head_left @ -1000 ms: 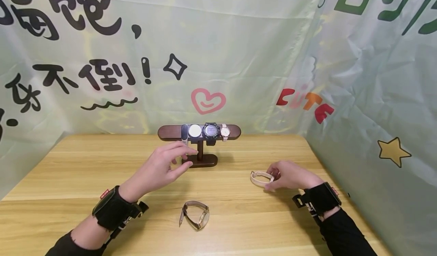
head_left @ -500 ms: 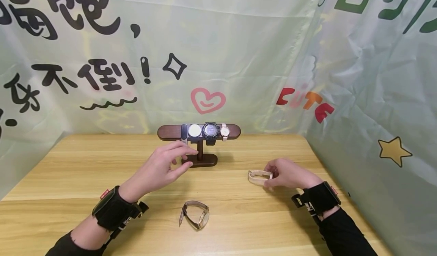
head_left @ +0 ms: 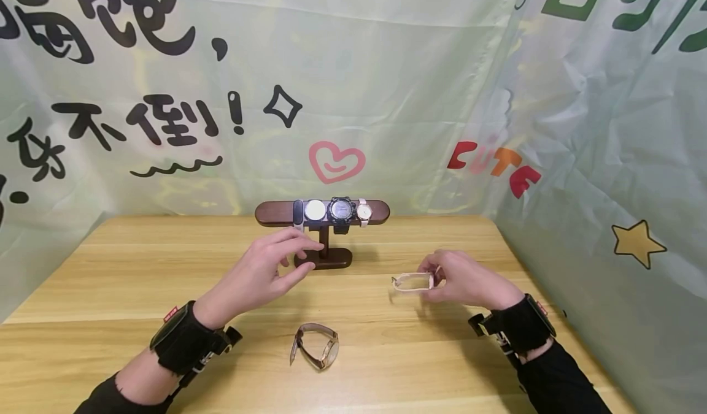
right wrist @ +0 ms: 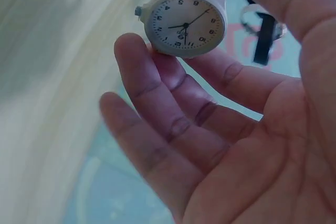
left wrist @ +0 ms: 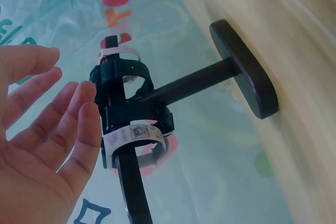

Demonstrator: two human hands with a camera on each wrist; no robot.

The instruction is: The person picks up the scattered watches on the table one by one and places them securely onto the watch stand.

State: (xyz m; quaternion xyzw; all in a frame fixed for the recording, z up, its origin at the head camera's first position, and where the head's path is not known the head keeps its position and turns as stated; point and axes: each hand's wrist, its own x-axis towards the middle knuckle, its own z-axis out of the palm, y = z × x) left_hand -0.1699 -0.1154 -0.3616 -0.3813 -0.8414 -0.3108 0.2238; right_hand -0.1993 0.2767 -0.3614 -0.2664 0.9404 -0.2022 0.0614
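My right hand (head_left: pixel 466 279) pinches a pale watch (head_left: pixel 414 290) with a closed loop strap, held just above the table. In the right wrist view its white dial (right wrist: pixel 185 35) faces the camera, with the thumb and fingers at the case and strap. My left hand (head_left: pixel 270 264) hovers with loosely bent fingers in front of a dark wooden watch stand (head_left: pixel 273 214), holding nothing. In the left wrist view those fingers (left wrist: pixel 79 145) are beside the stand's crossbar, apart from a white-strapped band (left wrist: pixel 126 137).
Several watches line the crossbar, among them a black digital watch (head_left: pixel 342 210) and a small pink one (head_left: pixel 364 212). A brown-strapped watch (head_left: pixel 330 354) lies near the front of the wooden table (head_left: pixel 386 365). Printed cloth (head_left: pixel 397 95) hangs behind and at the right.
My right hand has raised the pale watch a little off the table and moved it slightly left. The left hand has stayed almost still.
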